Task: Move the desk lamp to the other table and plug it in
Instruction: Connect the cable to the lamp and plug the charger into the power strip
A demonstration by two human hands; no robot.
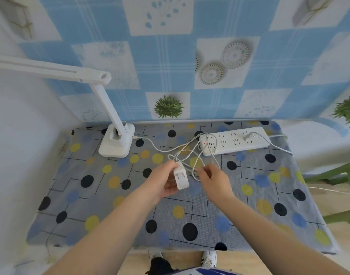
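Note:
The white desk lamp (116, 139) stands upright at the table's back left, its head reaching out to the left. Its thin white cable (158, 147) runs from the base across the cloth into tangled loops in the middle. My left hand (162, 181) grips the white plug adapter (181, 177) above the table, prongs turned up. Just to the right, my right hand (215, 179) pinches a strand of the looped cable. A white power strip (233, 140) lies at the back right, with one other plug seated in it.
The table (210, 225) wears a grey cloth with black, yellow and blue dots. A blue checked curtain hangs behind it. A wall is close on the left. A green chair frame (341, 179) stands at the right. My shoes show below the front edge.

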